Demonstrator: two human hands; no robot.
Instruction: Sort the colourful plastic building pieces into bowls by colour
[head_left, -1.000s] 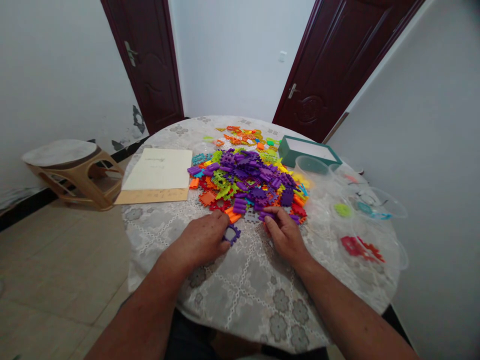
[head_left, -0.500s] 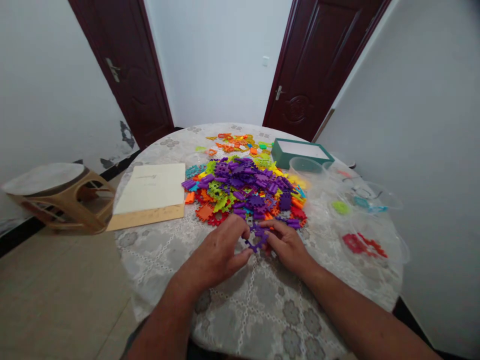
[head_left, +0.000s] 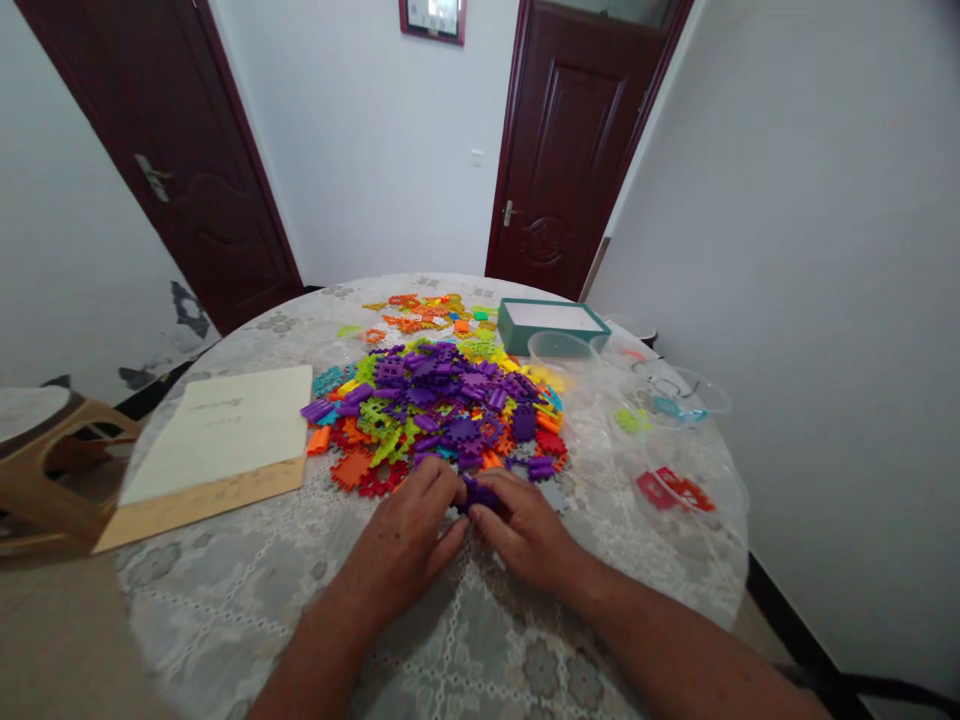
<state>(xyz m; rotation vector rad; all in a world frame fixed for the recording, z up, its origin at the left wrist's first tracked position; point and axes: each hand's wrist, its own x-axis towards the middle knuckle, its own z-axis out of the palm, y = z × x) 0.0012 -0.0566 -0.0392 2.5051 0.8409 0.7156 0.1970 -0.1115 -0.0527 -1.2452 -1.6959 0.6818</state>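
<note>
Both my hands meet at the near edge of a heap of plastic building pieces [head_left: 450,400], mostly purple with green, red, orange and yellow ones among them. Between them is a purple gear-shaped building piece [head_left: 474,493], largely covered by my fingers. My left hand [head_left: 409,525] grips its left side, thumb and fingertips closed on it. My right hand [head_left: 529,525] pinches the right side, with the thumb in front. Whether it is one piece or a few joined together, I cannot tell.
An open notebook [head_left: 232,410] lies on the left of the lace-covered table. At the back are a green box [head_left: 555,325] and smaller orange pieces [head_left: 420,315]. Clear plastic tubs [head_left: 686,480] with a few pieces stand on the right. A stool [head_left: 67,460] is at the left.
My view has tilted up and turned right. My hands have drawn closer together around the purple piece, which shows less than before.
</note>
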